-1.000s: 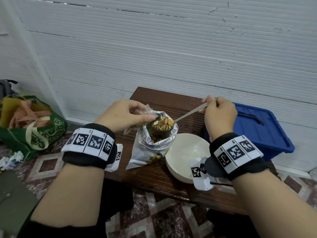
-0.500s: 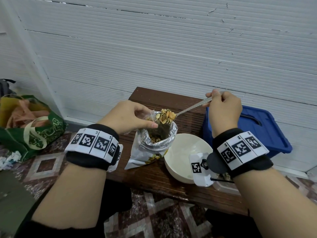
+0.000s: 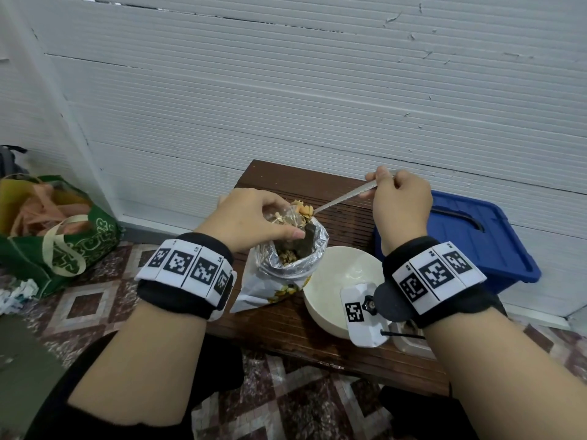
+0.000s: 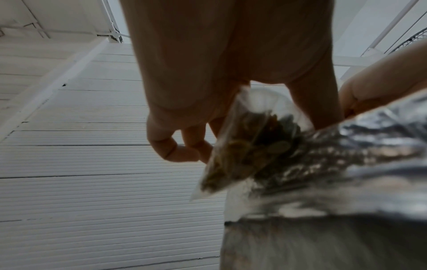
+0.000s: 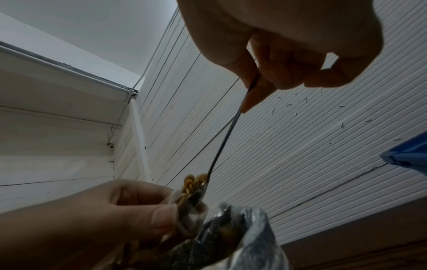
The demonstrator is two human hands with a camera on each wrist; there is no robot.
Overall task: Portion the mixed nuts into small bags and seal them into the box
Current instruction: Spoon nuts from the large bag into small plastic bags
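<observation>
A large foil nut bag stands open on the wooden bench, with nuts inside. Just above its mouth my left hand pinches a small clear bag that holds some nuts; the same small clear bag hangs from the fingers in the left wrist view. My right hand grips the handle of a metal spoon. The spoon's bowl, loaded with nuts, sits at the small bag's opening. A blue lidded box stands to the right, behind my right wrist.
A cream bowl sits on the bench right of the foil bag. A clear container peeks out under my right wrist. A green shopping bag lies on the tiled floor at left. A white wall rises close behind the bench.
The spoon rose out of the foil bag with a load of nuts and moved up and left to the small bag's mouth. My right hand lifted; the left hand stayed in place.
</observation>
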